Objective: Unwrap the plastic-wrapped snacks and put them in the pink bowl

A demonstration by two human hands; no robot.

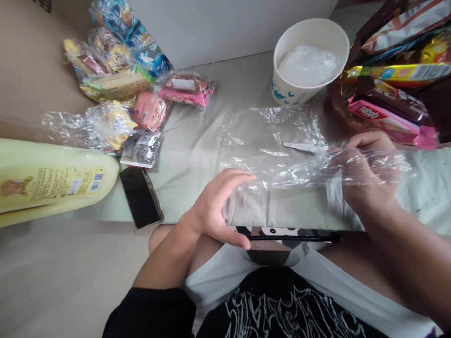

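Observation:
A clear plastic bag (262,142) stretches over the cloth-covered surface, and its gathered end is pinched in my right hand (367,174). Beside the bag's lower left edge is my left hand (218,204), its thumb and fingers spread apart in a curve. Its fingertips come close to the plastic; whether they touch it I cannot tell. A thin whitish strip (299,146) shows at the bag near my right fingers. Under my right hand, a whitish band-like thing (335,192) is partly hidden and blurred.
A paper cup (281,80) with crumpled clear plastic inside stands behind the bag. To the right, a basket (337,100) holds several packaged snacks. At left are several wrapped snacks (150,110), a black phone (140,196) and a large yellow bottle (52,178). Cardboard (19,64) rises behind.

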